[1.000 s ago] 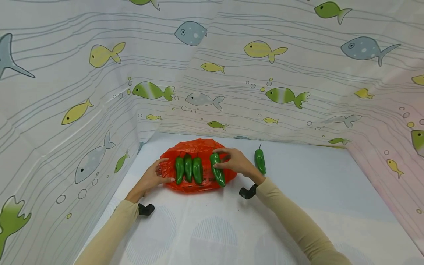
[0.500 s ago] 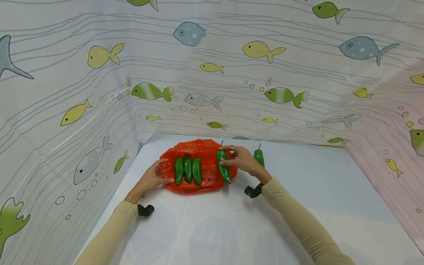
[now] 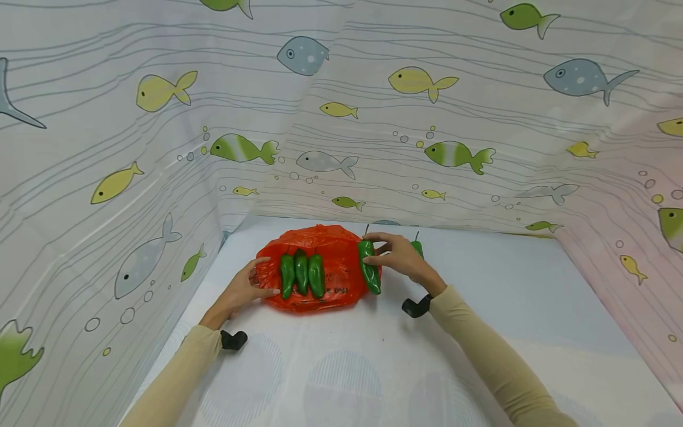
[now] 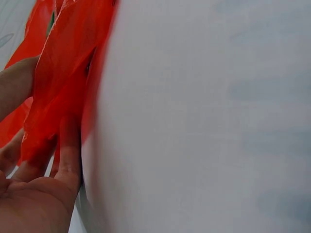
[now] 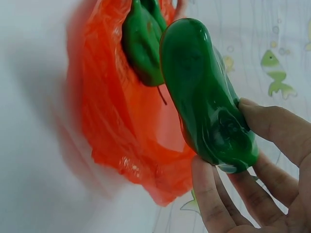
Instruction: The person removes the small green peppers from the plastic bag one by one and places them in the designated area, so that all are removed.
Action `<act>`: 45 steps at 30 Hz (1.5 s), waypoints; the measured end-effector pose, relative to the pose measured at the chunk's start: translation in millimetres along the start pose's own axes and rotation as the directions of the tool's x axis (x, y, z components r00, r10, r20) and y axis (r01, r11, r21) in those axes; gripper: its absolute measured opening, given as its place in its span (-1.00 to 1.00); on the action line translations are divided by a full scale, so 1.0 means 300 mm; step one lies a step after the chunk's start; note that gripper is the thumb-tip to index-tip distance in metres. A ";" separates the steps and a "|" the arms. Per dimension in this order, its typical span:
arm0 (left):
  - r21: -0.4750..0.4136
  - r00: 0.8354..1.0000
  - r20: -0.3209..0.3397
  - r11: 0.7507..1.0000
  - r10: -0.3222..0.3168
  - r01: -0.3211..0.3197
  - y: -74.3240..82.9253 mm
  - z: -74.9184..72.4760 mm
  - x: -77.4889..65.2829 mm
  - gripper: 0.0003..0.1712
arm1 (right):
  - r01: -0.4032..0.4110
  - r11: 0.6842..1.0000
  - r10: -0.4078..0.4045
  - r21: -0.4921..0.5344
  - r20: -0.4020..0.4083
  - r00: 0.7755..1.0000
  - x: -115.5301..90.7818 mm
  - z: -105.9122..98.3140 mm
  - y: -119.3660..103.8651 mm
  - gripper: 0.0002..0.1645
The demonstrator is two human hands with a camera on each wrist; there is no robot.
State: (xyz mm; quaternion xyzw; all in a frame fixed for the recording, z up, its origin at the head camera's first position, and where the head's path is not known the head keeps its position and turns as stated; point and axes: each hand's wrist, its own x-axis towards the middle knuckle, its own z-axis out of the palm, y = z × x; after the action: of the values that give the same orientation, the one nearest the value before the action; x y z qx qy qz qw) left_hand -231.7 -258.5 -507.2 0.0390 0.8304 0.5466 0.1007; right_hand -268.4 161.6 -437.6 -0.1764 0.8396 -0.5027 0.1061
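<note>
My right hand (image 3: 399, 256) pinches a green pepper (image 3: 369, 267) between thumb and fingers, over the right end of a red plastic bag (image 3: 341, 293). In the right wrist view this glossy pepper (image 5: 199, 92) is held stem end toward the palm. My left hand (image 3: 243, 290) holds the bag's left edge, and the left wrist view has the thumb and fingers around the red plastic (image 4: 73, 63), some fingers showing through it. Three more green peppers (image 3: 301, 273) lie side by side on the bag, close to the left hand.
Behind the right hand another green pepper (image 3: 417, 247) lies on the white patterned tablecloth (image 3: 341, 367), mostly hidden by the hand. Fish-printed sheets (image 3: 373, 130) rise as walls at the back and both sides.
My right hand has moved right with the pepper, from beside the other peppers to the bag's right end, and now covers more of the separate pepper. The left hand stays put.
</note>
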 end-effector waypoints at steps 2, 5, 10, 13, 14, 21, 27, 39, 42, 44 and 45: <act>-0.001 1.000 0.001 1.000 0.006 -0.006 0.000 -0.001 0.000 0.10 | -0.010 1.000 0.010 0.005 -0.005 1.000 -0.005 -0.008 0.003 -0.33; -0.004 1.000 0.000 1.000 0.004 -0.004 0.003 -0.003 -0.003 0.10 | -0.019 1.000 0.019 0.012 -0.008 1.000 -0.011 -0.018 0.007 -0.33; 0.008 1.000 0.004 1.000 0.009 -0.009 0.005 -0.006 -0.003 0.10 | 0.003 1.000 -0.003 -0.016 -0.027 1.000 -0.018 -0.041 0.020 -0.35; -0.002 1.000 0.004 1.000 0.002 -0.002 0.005 -0.004 -0.003 0.10 | 0.010 0.999 -0.012 -0.054 -0.043 0.999 -0.023 -0.056 0.029 -0.34; 0.002 1.000 0.007 1.000 0.006 -0.006 0.005 -0.003 -0.002 0.10 | 0.009 0.998 -0.012 -0.065 -0.048 0.999 -0.026 -0.062 0.031 -0.33; -0.004 1.000 0.008 1.000 0.014 -0.014 -0.001 -0.002 -0.003 0.10 | -0.029 0.995 0.022 -0.097 -0.068 0.997 -0.032 -0.090 0.061 -0.31; -0.008 1.000 0.006 1.000 0.004 -0.004 0.000 -0.007 -0.008 0.10 | -0.057 0.994 0.049 -0.096 -0.088 0.995 -0.046 -0.116 0.077 -0.31; 0.000 1.000 0.007 1.000 -0.002 0.002 -0.004 -0.009 -0.001 0.08 | -0.079 0.994 0.072 -0.069 -0.106 0.992 -0.070 -0.170 0.117 -0.25; 0.000 1.000 0.008 1.000 0.000 0.000 -0.006 -0.011 -0.002 0.09 | -0.074 0.996 0.068 -0.053 -0.105 0.992 -0.077 -0.186 0.130 -0.25; -0.002 1.000 0.009 1.000 -0.001 0.001 -0.007 -0.012 0.000 0.10 | -0.074 0.996 0.069 -0.048 -0.105 0.992 -0.080 -0.196 0.139 -0.26; -0.003 1.000 0.008 1.000 -0.002 0.002 -0.007 -0.012 0.001 0.09 | -0.074 0.996 0.069 -0.047 -0.105 0.992 -0.081 -0.201 0.142 -0.26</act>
State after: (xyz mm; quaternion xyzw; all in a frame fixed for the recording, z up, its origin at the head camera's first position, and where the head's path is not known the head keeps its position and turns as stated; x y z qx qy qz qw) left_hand -232.7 -262.4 -507.8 0.0400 0.8292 0.5476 0.1048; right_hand -275.7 238.5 -446.7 -0.1225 0.8623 -0.4855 0.0759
